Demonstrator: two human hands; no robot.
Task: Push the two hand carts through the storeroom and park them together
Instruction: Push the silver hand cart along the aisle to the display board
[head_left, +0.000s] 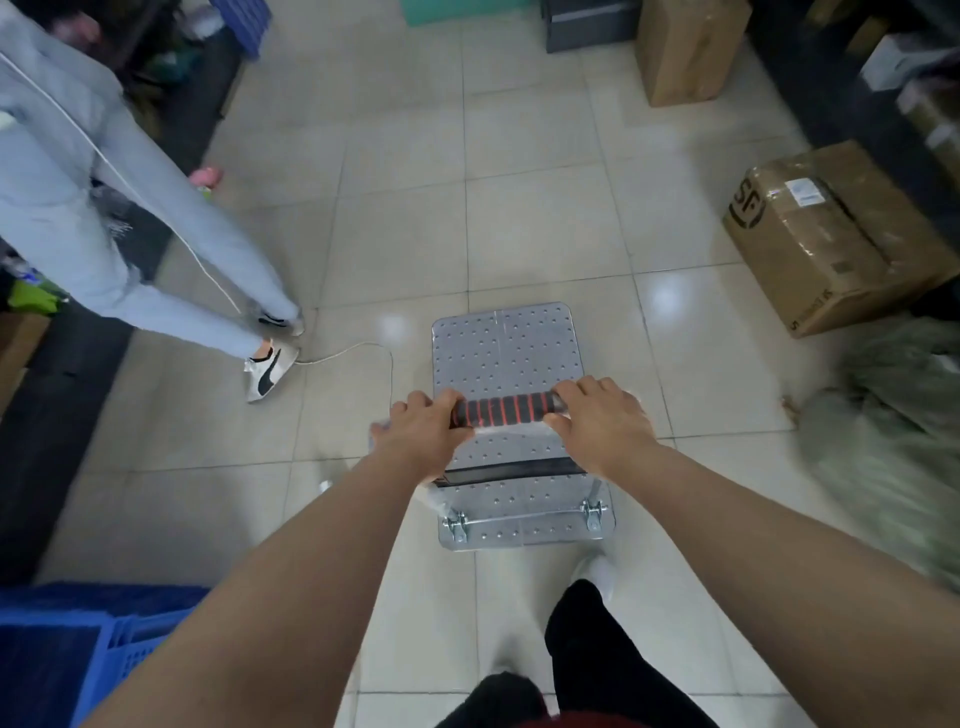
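Observation:
A small silver hand cart (506, 348) with a studded metal platform stands on the tiled floor in front of me. Its handle (506, 409) has a black grip with red rings. My left hand (423, 436) is closed around the handle's left end. My right hand (602, 421) holds the right end. Only this one cart is in view. My legs in black trousers show below the cart.
A person in light grey clothes (98, 208) stands at the left, with a white cord (353, 353) trailing on the floor. Cardboard boxes (831, 244) and a green bundle (893, 441) line the right side. A blue crate (93, 649) sits at the lower left. Open tiled floor (467, 182) lies ahead.

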